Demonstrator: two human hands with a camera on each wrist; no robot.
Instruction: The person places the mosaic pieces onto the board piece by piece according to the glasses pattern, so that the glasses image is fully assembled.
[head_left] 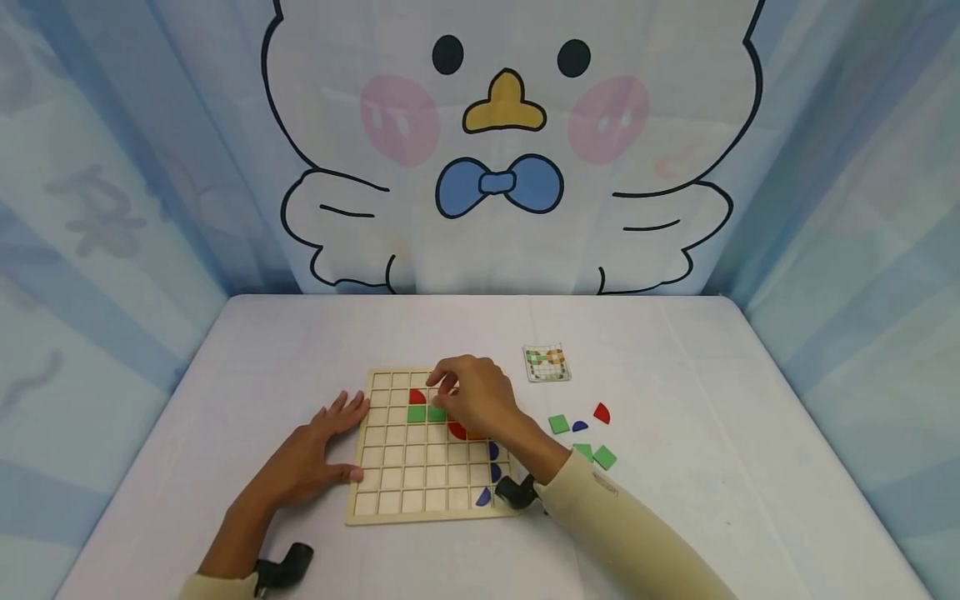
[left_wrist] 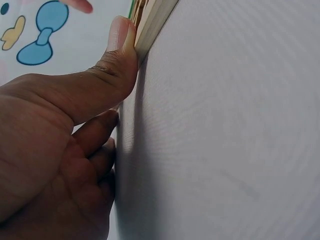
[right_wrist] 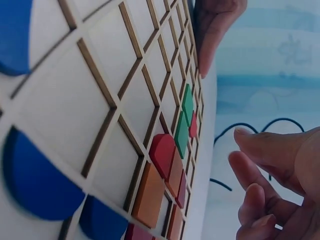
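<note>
A wooden grid board point(head_left: 392, 455) lies on the table. Along its left side, my left hand point(head_left: 306, 458) rests with spread fingers, the thumb touching the edge; the left wrist view shows the thumb point(left_wrist: 118, 37) against the board's side. Above the upper part of the board is my right hand point(head_left: 480, 398), fingers loosely bent. Nothing shows between its thumb and index finger point(right_wrist: 250, 167) in the right wrist view. Below that hand sit two green squares point(head_left: 416, 414), a red quarter-round piece point(head_left: 417, 397), another red piece point(head_left: 457, 431) and orange pieces point(right_wrist: 149, 195), partly hidden in the head view.
Blue half-round pieces point(head_left: 483, 497) sit at the board's lower right. Right of the board lie loose green squares point(head_left: 558, 424), a blue half-round point(head_left: 580, 426) and a red quarter-round point(head_left: 602, 413). A small pattern card point(head_left: 547, 363) lies behind them. Printed curtains surround the table.
</note>
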